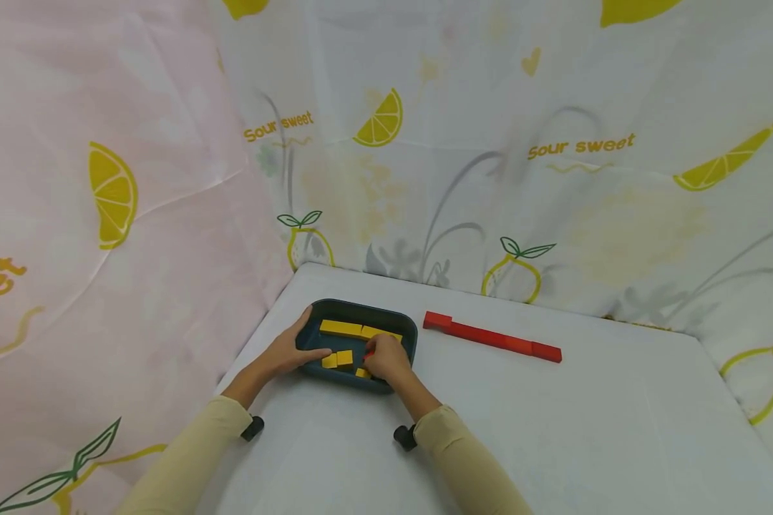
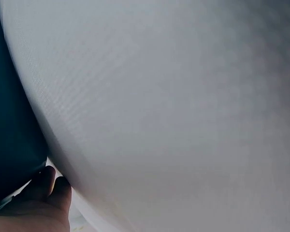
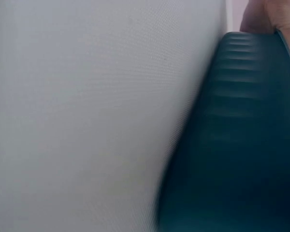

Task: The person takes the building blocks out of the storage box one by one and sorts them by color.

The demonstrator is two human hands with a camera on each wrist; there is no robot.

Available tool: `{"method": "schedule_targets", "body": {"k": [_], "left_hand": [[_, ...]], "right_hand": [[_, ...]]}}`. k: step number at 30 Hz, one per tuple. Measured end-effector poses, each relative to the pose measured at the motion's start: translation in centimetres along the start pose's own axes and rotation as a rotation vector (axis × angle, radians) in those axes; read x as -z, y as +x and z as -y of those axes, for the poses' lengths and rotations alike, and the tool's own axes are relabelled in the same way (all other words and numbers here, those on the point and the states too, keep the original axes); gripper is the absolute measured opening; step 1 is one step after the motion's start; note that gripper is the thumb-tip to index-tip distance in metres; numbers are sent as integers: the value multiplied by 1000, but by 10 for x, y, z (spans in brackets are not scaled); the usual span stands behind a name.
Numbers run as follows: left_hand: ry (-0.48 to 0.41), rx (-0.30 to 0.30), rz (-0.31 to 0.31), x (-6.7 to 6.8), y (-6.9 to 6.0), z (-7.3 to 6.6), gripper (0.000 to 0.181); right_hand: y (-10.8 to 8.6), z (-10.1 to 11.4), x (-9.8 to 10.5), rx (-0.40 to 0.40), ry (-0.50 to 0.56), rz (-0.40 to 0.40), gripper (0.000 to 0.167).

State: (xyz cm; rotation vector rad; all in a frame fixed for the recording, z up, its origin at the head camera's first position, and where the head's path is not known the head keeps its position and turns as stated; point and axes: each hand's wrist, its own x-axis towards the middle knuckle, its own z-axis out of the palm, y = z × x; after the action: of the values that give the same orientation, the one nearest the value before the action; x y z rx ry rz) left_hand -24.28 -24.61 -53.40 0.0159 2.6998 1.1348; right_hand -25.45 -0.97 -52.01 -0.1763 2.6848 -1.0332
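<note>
A dark blue-green tray [image 1: 344,381] stands on the white table, its outer wall [image 3: 232,145] large in the right wrist view. My left hand [image 1: 286,350] grips its left end, thumb over the near rim and fingers round the far corner. In the left wrist view, two fingertips of that hand [image 2: 43,208] show beside the tray wall [image 2: 14,106]. Reaching into the tray's right part, my right hand [image 1: 389,357] pinches a small red block [image 1: 368,355], mostly covered by the fingers. Yellow bars [image 1: 341,328] lie along the far side; yellow blocks [image 1: 344,357] lie nearer.
Right of the tray, red blocks [image 1: 489,336] form a long slanting row on the table [image 1: 586,429]. Printed lemon cloth [image 1: 425,179] hangs behind the table's far edge, and pink cloth [image 1: 187,236] hangs along the left.
</note>
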Motion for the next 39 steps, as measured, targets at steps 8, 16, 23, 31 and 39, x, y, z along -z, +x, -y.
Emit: {"method": "schedule_targets", "body": {"k": [8,16,23,31,39], "left_hand": [[-6,-4,0,0,2,4,113],[-10,-10,-1,0,2,7,111],[-6,-10,2,-1,1,6,110],[8,-28,-4,4,2,1,110],[4,-9,1,0,0,2,110]], "right_hand": [[-2,2,3,33,67,-106,33],[0,0,0,62,71,-87,33],[0,-2,2,95,133,-50,27],[1,0,8,146,185,-41,28],[-3,-3,6,157,215,-46,39]]}}
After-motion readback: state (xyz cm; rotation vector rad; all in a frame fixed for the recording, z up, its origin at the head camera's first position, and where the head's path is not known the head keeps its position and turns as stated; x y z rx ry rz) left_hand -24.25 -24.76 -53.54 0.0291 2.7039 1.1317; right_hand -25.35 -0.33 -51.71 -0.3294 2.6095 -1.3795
